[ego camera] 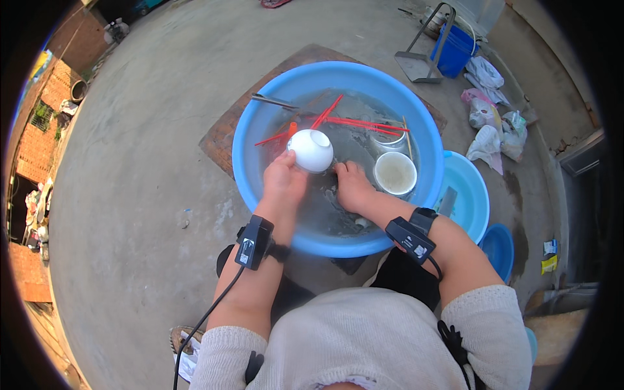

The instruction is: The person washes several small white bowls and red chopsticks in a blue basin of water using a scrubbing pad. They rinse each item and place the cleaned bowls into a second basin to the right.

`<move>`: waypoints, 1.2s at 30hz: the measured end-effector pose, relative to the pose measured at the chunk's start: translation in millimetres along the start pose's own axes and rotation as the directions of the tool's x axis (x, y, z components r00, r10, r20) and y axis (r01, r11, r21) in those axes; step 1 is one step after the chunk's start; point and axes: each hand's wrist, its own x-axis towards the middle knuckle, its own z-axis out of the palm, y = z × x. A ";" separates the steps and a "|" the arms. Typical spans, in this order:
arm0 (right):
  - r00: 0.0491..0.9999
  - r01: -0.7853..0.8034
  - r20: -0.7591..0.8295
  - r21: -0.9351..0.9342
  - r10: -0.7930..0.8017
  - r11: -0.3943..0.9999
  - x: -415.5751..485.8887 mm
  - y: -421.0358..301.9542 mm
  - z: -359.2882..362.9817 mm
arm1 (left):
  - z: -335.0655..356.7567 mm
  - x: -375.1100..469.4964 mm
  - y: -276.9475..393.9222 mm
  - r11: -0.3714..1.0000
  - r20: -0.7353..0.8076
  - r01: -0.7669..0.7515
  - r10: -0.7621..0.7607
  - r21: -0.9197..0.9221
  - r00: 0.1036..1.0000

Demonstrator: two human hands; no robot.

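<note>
My left hand (284,179) grips a white bowl (312,151), tilted so its foot ring faces up, above the cloudy water of a large blue plastic basin (431,165). Just right of that bowl, my right hand (353,185) dips its fingertips at the water's surface; whether they hold anything is hidden. Another white bowl (396,173), filled with water, sits at the basin's right side. A further bowl (390,141) lies partly sunk behind it. Red chopsticks (360,125) float across the far part, and a metal utensil handle (273,101) leans over the upper left rim.
Under the basin is a wooden board (222,146). A smaller light-blue basin (475,190) stands close on the right, with a darker blue basin (499,251) beyond. Farther off are a dustpan (418,67), a blue bucket (453,53) and several plastic bags (485,114).
</note>
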 end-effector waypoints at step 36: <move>0.926 0.319 -0.336 0.449 -0.173 0.834 -5.8 -0.5 -33.1 | -8.7 11.3 -2.3 0.988 -0.163 0.156 -0.154 0.000 0.974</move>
